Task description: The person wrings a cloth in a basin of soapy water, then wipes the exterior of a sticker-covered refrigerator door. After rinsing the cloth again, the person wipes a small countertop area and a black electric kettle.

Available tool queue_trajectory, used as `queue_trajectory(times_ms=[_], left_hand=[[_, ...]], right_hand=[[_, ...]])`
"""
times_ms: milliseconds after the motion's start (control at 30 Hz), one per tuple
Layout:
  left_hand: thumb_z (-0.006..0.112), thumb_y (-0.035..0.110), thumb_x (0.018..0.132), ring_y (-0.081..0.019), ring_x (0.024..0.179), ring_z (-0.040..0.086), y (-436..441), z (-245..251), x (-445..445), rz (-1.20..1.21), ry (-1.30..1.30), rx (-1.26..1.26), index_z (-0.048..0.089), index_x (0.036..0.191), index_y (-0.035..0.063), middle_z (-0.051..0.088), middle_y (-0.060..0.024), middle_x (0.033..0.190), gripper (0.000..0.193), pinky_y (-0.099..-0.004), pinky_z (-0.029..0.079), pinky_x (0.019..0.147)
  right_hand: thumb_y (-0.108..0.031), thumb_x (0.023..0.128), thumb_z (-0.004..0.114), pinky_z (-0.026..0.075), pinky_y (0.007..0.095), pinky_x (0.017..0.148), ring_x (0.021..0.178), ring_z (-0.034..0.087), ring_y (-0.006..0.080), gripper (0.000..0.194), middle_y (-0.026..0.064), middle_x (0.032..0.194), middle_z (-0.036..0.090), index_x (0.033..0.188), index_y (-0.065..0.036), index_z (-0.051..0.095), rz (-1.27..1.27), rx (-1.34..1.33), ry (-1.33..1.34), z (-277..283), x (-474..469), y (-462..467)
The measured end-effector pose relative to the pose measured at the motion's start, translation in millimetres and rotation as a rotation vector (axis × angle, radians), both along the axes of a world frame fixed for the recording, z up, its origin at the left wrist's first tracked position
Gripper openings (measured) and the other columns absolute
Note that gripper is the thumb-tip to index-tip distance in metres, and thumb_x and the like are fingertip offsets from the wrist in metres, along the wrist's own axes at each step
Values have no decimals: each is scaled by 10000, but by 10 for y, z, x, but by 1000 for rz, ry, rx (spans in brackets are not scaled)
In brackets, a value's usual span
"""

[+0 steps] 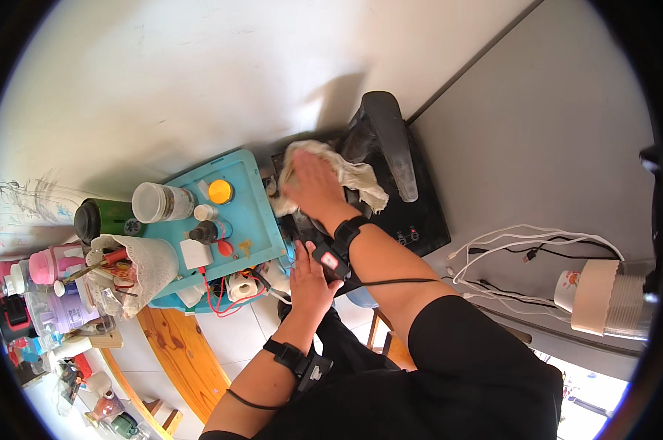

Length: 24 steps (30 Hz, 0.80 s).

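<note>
My right hand (312,181) lies flat on a crumpled cream cloth (359,175), pressing it on a black, dusty appliance (430,217) against the wall. The fingers look spread over the cloth and slightly blurred. A black curved arm-like part (389,137) rises from the appliance to the right of the cloth. My left hand (311,280) rests at the near left edge of the appliance, beside a turquoise lidded bin, its fingers extended and apart. Nothing shows in its grasp. Both wrists wear black straps with small devices.
On the turquoise lid (254,220) stand a clear plastic jar (164,202), a yellow-topped container (220,191), a small bottle (210,232) and a white adapter (196,254) with a red cable. A white basket (139,269) stands left; white cables (507,231) and stacked cups (601,297) lie right.
</note>
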<state>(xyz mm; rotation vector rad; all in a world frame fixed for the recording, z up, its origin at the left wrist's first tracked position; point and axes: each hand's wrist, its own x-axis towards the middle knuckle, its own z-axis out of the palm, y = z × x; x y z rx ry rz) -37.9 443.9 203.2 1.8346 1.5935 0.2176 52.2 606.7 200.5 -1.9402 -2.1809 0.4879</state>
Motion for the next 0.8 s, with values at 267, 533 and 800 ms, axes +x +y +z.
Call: queue_trajectory(times_ms=[267, 533, 800], left_hand=[[710, 352, 641, -333, 1243, 301, -7, -103, -12, 34, -75, 101, 206, 1339, 36, 177, -234, 1383, 917, -453, 311, 971], [694, 311, 661, -367, 1254, 261, -5, -128, -5, 62, -111, 101, 254, 1325, 49, 203, -233, 1370, 839, -377, 362, 951], [694, 273, 670, -365, 1216, 323, 12, -26, -24, -27, -41, 19, 206, 1333, 38, 174, -236, 1384, 857, -402, 345, 943]], right_hand=[[-215, 751, 517, 229, 371, 1027, 1229, 313, 281, 616, 156, 1342, 327, 1288, 9, 315, 162, 214, 81, -32, -233, 51], [-204, 737, 529, 237, 391, 1019, 1239, 309, 258, 593, 127, 1316, 377, 1273, -16, 361, 232, 276, 89, -128, -142, -44], [-255, 764, 536, 257, 413, 1005, 1230, 318, 268, 580, 130, 1307, 383, 1268, -18, 370, 346, 148, 34, -44, 27, -645]])
